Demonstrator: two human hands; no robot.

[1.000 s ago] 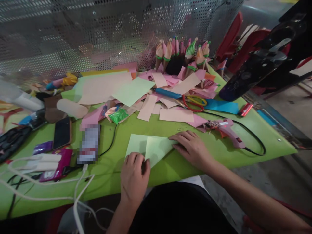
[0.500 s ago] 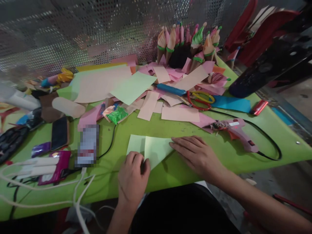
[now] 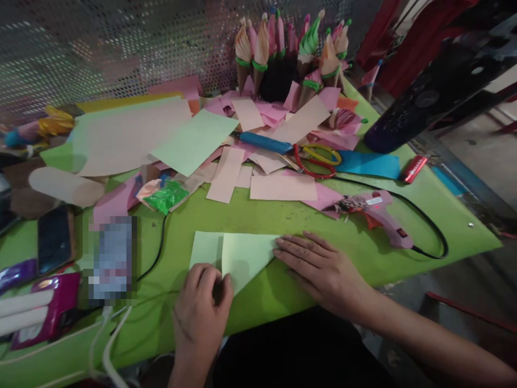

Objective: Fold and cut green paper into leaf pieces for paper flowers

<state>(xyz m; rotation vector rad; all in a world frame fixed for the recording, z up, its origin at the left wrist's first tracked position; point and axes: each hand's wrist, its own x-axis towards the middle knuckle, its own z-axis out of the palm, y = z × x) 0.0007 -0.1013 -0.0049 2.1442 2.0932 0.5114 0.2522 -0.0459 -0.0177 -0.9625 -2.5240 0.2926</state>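
Note:
A pale green sheet of paper (image 3: pixel 247 256) lies on the table in front of me, its right part folded over toward the near side. My left hand (image 3: pixel 202 307) has its fingers curled and its thumb against the fold at the paper's near left edge. Flat and stretched out, my right hand (image 3: pixel 319 267) rests its fingertips on the paper's right corner. Part of the paper is hidden under the left fingers. Cut strips of pale pink paper (image 3: pixel 283 188) lie just beyond it.
Right of the hands lies a pink glue gun (image 3: pixel 382 213) with a black cord. Scissors (image 3: pixel 317 164), a blue strip (image 3: pixel 367 163) and a red battery (image 3: pixel 414 169) lie behind it. Paper ice-cream cones (image 3: pixel 283 48) stand at the back. Phones (image 3: pixel 55 240) and white cables are on the left.
The whole view has shifted, so the table things sit farther left in the picture. Both hands keep nearly the same hold on the folded paper.

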